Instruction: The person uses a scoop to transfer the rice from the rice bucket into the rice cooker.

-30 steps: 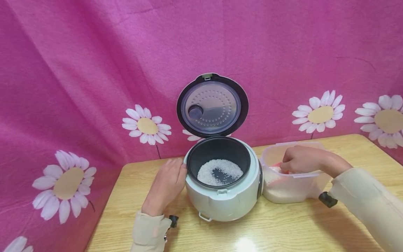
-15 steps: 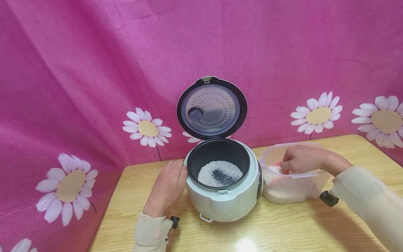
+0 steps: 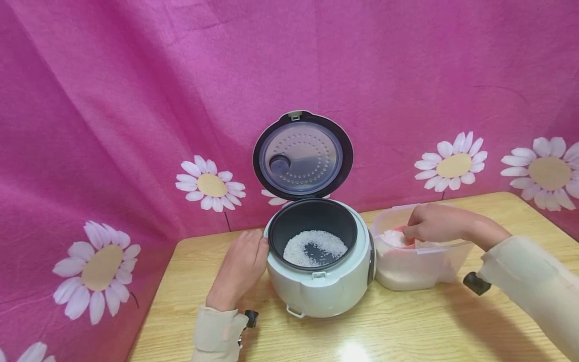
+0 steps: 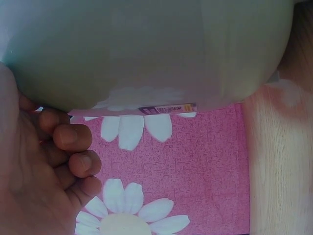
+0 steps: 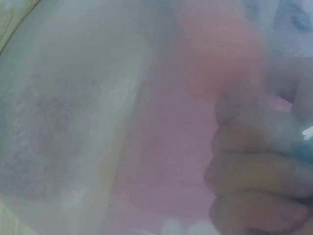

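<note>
In the head view a pale green rice cooker (image 3: 318,296) stands with its lid (image 3: 303,158) raised. White rice (image 3: 314,246) lies in its dark inner pot (image 3: 312,213), with a bare patch of the bottom showing. My left hand (image 3: 239,269) grips the cooker's left rim; in the left wrist view its fingers (image 4: 73,137) curl beside the cooker's wall. My right hand (image 3: 439,223) reaches into a translucent plastic container (image 3: 416,274) of rice and holds a red cup (image 3: 409,245) heaped with rice. Through the container wall, the right wrist view shows the curled fingers (image 5: 259,171) below the cup.
The container stands close against the cooker's right side on a wooden table (image 3: 384,332). A pink cloth (image 3: 389,90) with printed daisies hangs behind and at the left. A small wire handle (image 3: 295,312) sticks out low on the cooker's front.
My right hand has brought the red cup up slightly in the container, and more of its rice shows. The container has shifted a little to the left. My left hand stays on the cooker's rim.
</note>
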`<state>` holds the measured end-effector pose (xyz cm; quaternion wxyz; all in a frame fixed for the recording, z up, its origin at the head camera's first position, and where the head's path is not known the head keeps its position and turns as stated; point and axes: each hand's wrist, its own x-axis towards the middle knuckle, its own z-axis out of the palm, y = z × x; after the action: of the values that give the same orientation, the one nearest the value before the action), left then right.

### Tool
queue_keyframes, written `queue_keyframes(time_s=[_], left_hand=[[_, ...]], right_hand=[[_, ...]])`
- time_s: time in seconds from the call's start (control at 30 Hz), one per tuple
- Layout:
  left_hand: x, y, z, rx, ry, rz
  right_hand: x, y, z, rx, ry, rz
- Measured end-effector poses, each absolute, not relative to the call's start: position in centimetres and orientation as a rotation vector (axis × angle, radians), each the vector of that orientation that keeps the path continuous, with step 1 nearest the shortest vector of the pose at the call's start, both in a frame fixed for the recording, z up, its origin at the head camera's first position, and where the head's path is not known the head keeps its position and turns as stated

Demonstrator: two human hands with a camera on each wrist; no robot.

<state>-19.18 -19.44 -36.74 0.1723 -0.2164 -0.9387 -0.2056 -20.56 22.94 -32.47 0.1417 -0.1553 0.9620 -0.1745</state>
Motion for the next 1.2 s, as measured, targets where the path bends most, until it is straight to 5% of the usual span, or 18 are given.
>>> queue_keyframes(time_s=[1.2], left_hand=[[-19.1, -19.3, -36.9, -0.618, -2.633, -0.573]], right_hand=[[-19.3, 24.6, -31.6, -0.430, 2.859, -0.620]])
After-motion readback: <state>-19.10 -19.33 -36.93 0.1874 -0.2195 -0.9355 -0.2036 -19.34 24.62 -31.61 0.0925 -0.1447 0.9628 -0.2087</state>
